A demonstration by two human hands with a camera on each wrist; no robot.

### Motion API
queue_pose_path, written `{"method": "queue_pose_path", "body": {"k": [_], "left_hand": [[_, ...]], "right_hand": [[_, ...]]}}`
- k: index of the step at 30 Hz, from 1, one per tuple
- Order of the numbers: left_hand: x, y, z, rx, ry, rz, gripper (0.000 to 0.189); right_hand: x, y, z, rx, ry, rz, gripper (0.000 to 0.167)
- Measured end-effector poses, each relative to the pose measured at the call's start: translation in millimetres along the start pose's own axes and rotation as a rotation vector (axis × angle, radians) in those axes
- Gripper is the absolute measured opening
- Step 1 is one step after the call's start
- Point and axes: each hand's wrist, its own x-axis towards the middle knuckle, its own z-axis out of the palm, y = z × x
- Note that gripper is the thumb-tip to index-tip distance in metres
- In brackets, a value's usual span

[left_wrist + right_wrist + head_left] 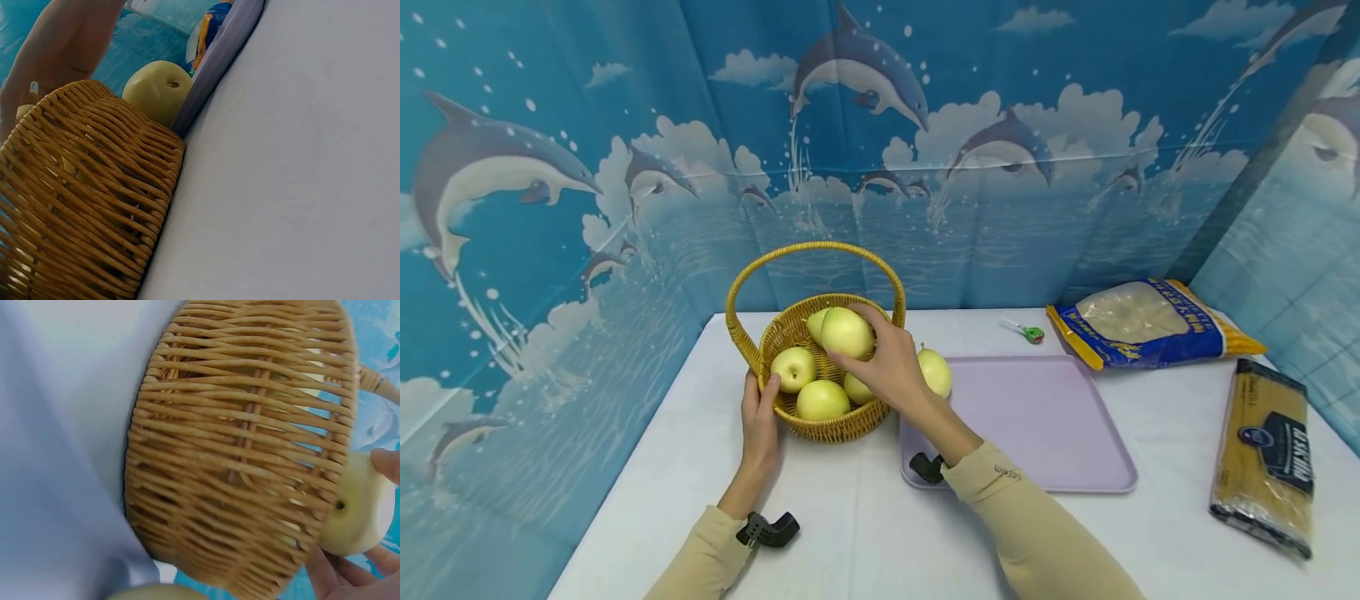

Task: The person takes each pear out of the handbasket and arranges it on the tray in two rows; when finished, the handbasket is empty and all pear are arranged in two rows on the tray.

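A yellow wicker basket (842,432) with a tall arched handle stands on the white table, and several pale yellow-green pears (822,401) lie in it. My left hand (761,425) holds the basket's left side, its thumb over the rim. Above the basket's far right part, my right hand (887,360) grips one pear (847,332) between thumb and fingers. In the right wrist view that pear (362,509) shows right beside the rim. Another pear (934,372) sits at the left edge of the lilac tray (1022,425), partly behind my right hand.
Behind the tray lies a lollipop (1032,334) with a green and red wrapper. A blue and yellow bag (1153,323) rests at the back right, and a brown flat packet (1264,458) lies near the right edge. A dolphin-print curtain (865,208) hangs behind the table.
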Motion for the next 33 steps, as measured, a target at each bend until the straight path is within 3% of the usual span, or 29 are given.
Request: {"method": "queue_pose_path", "body": {"k": [13, 25, 33], "left_hand": [[0.5, -3.8, 0.2, 0.009, 0.004, -0.004, 0.057], [1.6, -0.3, -1.2, 0.011, 0.001, -0.019, 0.056], [1.3, -1.7, -0.3, 0.009, -0.003, 0.007, 0.057]], "right_hand": [[-32.2, -0.5, -44.0, 0.058, 0.024, 0.0, 0.074], [-56.1, 22.2, -86.4, -0.043, 0.117, 0.096, 0.07], [-61.8, 47.1, -112.2, -0.128, 0.182, 0.195, 0.069]]}}
